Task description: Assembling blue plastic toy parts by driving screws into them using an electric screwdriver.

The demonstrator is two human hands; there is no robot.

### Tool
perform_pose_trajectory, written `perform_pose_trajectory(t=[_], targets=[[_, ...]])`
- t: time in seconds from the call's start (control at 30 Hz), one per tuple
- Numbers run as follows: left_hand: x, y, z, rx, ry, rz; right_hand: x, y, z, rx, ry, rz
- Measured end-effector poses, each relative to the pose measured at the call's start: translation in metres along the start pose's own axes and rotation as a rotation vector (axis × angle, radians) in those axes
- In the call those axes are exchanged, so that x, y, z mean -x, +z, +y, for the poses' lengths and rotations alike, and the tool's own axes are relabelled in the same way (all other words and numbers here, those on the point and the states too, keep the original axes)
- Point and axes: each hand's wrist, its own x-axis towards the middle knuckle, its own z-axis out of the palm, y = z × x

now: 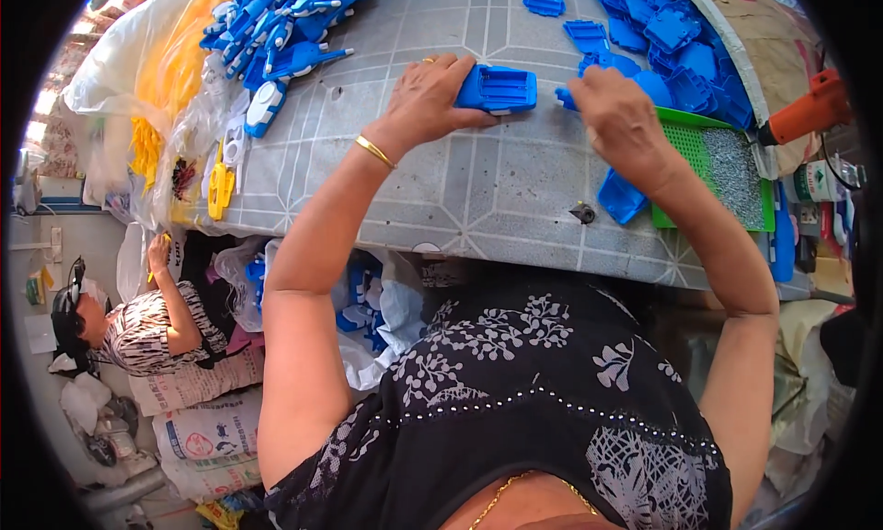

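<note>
Touching left hand (428,100), a blue casing (498,89) sits near right hand (618,120).

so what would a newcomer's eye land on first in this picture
Probably the bright blue plastic: a pile of blue-and-white parts at the table's far left and a heap of blue shells at its far right. Between them, the left hand holds a blue casing. Next might come the lime-green tray of small grey pieces at right, and the orange tool beyond it.
</note>
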Motion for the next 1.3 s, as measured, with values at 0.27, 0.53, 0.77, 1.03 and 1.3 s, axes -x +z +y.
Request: perform_pose_trajectory(t=[0.27,0.53,0.77,1.03,1.3], targets=[[0.06,0.001,0.055,-0.067,-0.095,0.132,0.022,0.006,-0.015,-0.012,-0.037,-0.163],[0.092,0.022,0.087,0.088,-0.102,0.308,0.009,-0.029,-0.005,-0.161,-0.121,0.041],[0.091,0.045,0.086,0.172,-0.057,0.433,0.006,-0.027,-0.031,-0.338,-0.276,-0.165],[0.09,0.045,0.085,0.157,-0.021,0.466,0.008,-0.016,-0.031,-0.382,-0.302,-0.196],[0.089,0.042,0.086,0.16,0.0,0.453,0.014,-0.02,-0.027,-0.252,-0.327,-0.254]])
